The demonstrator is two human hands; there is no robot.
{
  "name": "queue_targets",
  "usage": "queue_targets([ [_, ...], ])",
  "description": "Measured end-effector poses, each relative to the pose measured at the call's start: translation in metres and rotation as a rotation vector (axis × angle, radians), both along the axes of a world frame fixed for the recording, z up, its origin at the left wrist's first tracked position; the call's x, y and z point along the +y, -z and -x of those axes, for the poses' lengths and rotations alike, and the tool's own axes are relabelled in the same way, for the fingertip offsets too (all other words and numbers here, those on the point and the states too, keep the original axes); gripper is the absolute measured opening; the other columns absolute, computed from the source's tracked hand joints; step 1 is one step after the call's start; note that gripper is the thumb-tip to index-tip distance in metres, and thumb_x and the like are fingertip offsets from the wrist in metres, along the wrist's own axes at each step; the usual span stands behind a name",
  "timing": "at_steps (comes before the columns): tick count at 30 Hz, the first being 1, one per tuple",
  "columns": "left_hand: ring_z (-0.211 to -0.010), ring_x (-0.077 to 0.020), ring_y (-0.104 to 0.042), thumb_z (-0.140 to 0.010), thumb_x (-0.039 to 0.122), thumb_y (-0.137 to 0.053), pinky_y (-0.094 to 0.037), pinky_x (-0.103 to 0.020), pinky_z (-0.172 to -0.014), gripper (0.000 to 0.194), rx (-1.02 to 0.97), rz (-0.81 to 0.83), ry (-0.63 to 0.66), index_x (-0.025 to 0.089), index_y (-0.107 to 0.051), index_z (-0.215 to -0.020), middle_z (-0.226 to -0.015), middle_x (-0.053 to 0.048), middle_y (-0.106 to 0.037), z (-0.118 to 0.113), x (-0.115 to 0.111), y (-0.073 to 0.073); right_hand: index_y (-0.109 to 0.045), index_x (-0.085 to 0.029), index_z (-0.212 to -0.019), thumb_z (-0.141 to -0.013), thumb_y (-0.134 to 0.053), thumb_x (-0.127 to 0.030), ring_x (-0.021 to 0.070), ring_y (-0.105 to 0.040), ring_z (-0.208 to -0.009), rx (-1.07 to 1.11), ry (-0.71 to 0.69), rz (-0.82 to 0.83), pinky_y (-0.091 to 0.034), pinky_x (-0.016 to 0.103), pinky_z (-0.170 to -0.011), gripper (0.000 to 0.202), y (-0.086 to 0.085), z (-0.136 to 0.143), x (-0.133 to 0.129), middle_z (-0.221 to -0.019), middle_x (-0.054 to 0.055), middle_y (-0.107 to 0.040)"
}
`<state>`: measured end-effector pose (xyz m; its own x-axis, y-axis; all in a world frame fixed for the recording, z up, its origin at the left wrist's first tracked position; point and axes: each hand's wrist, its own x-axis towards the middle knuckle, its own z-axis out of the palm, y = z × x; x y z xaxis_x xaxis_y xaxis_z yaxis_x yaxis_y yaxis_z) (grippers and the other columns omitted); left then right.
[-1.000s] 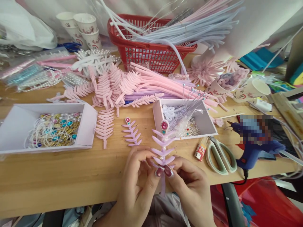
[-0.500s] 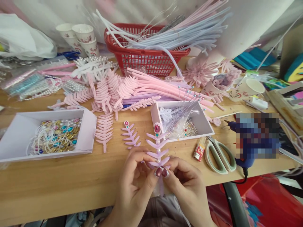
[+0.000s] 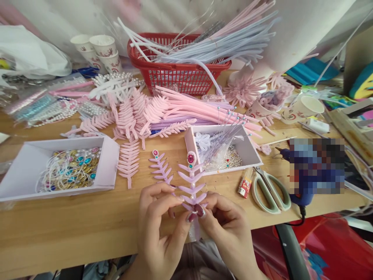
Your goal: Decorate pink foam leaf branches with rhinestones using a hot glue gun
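Observation:
A lilac leaf-shaped piece (image 3: 191, 180) stands upright between my hands, with a red gem, a small teal gem and pearls along its middle. My right hand (image 3: 225, 221) pinches its lower part between thumb and fingers. On the other side my left hand (image 3: 163, 221) touches the same spot with its thumb, its other fingers curled and partly apart. A smaller lilac leaf (image 3: 161, 169) with a red gem lies on the table just beyond my left hand. Behind the held piece is a white box (image 3: 250, 155) with beads and pins.
Scissors (image 3: 269, 190), a small red-and-white packet (image 3: 245, 182) and a blue glue gun (image 3: 303, 199) lie to the right. At left sits a box (image 3: 107, 167) of gems. Pink leaves (image 3: 128, 159) and a red basket (image 3: 180, 74) of stems are farther back.
My left hand has shifted slightly left and its fingers have spread off the leaf's side, while the thumb stays near the stem. The held leaf has moved slightly left.

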<state>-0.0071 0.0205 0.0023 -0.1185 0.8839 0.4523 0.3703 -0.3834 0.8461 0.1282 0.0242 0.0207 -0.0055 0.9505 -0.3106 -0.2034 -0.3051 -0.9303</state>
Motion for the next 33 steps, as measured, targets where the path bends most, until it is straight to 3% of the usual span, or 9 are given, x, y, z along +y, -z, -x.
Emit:
queue_targets([
  [3,-0.097,-0.0203,-0.055,-0.091,0.012,-0.061,-0.051,-0.029,-0.076,0.021,0.251,-0.128,-0.021,0.019,-0.060,-0.110,-0.108,-0.008,-0.056,0.0049,0.0013,-0.0015,-0.064,-0.018,-0.069,-0.086,-0.072,-0.048,0.0083,-0.046,-0.045,-0.016,-0.047,-0.024,-0.040,0.019,-0.046,0.035,0.0001,-0.0009,0.0002,-0.050,-0.004,-0.052],
  [6,-0.096,-0.0207,-0.055,-0.094,0.015,-0.057,-0.050,-0.030,-0.075,0.017,0.341,-0.142,-0.015,0.017,-0.059,-0.111,-0.112,-0.010,-0.055,0.0051,0.0024,-0.0024,-0.065,-0.018,-0.069,-0.088,-0.069,-0.046,0.0083,-0.046,-0.045,-0.042,-0.085,-0.069,-0.039,0.018,-0.045,0.035,0.0019,-0.0026,0.0003,-0.051,-0.004,-0.050],
  [20,-0.090,-0.0196,-0.057,-0.092,0.016,-0.058,-0.055,-0.030,-0.074,0.028,0.365,-0.111,0.033,0.021,-0.058,-0.120,-0.120,-0.011,-0.052,0.0077,-0.0017,0.0045,-0.066,-0.018,-0.067,-0.087,-0.070,-0.049,0.0098,-0.044,-0.049,-0.115,-0.055,-0.071,-0.039,0.020,-0.048,0.037,0.0066,-0.0033,0.0002,-0.052,-0.003,-0.049],
  [26,-0.090,-0.0189,-0.056,-0.090,0.012,-0.059,-0.053,-0.028,-0.075,0.023,0.347,-0.135,0.006,0.018,-0.060,-0.112,-0.117,-0.010,-0.053,0.0075,-0.0018,0.0042,-0.065,-0.018,-0.066,-0.087,-0.070,-0.046,0.0093,-0.042,-0.050,-0.114,-0.078,-0.090,-0.039,0.020,-0.048,0.035,0.0086,-0.0034,0.0008,-0.053,-0.004,-0.048],
  [33,-0.083,-0.0190,-0.052,-0.089,0.016,-0.060,-0.054,-0.030,-0.069,0.028,0.365,-0.083,0.003,0.020,-0.060,-0.117,-0.119,-0.012,-0.051,0.0083,-0.0044,0.0065,-0.067,-0.018,-0.064,-0.080,-0.075,-0.052,0.0103,-0.043,-0.052,-0.104,0.034,0.008,-0.038,0.021,-0.048,0.038,0.0023,0.0034,-0.0012,-0.055,-0.003,-0.048],
])
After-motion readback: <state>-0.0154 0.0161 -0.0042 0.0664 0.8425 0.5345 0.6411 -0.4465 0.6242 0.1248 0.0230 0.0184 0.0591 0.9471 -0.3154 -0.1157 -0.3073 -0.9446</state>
